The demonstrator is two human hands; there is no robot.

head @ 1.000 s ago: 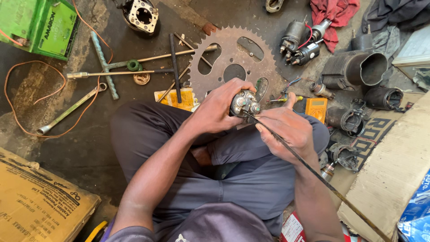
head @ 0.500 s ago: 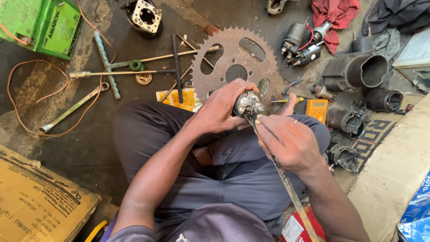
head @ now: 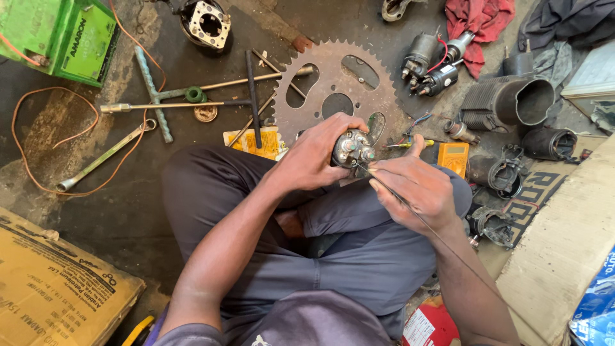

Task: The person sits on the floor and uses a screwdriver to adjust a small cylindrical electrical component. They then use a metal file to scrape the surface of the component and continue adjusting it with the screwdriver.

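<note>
Slippage worries me: my left hand grips the small round motor part just below the big sprocket, while my right hand pinches a thin wire against its terminals; it could skid off.

Bare floor lies open leftward; the sprocket and motor parts crowd ahead and rightward.
</note>
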